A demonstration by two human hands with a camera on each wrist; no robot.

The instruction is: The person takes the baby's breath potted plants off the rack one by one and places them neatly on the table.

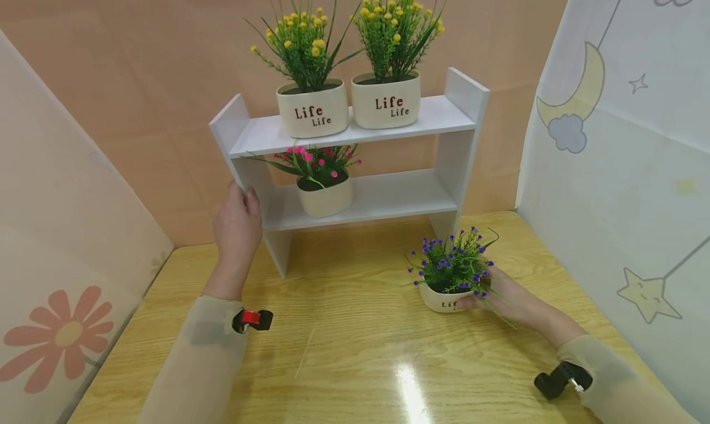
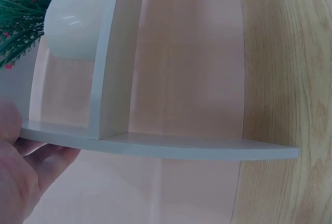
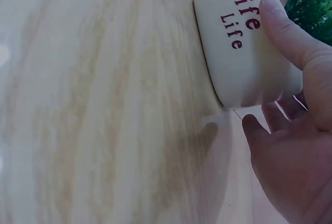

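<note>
My left hand point(image 1: 238, 220) grips the left side panel of a white two-tier shelf point(image 1: 383, 199), thumb on one face and fingers behind the other in the left wrist view. At the shelf's right front, my right hand point(image 1: 499, 294) holds a cream flowerpot point(image 3: 249, 53) with purple flowers point(image 1: 452, 260). Its thumb lies on the lettered front and its other fingers are around the side, partly hidden. The pot stands upright at the tabletop; whether its base touches the wood I cannot tell.
Two cream pots with yellow flowers, a left pot point(image 1: 313, 113) and a right pot point(image 1: 386, 103), stand on the upper tier. A pot with pink flowers point(image 1: 325, 197) sits left on the lower tier. Patterned cloth walls flank the wooden table point(image 1: 344, 350).
</note>
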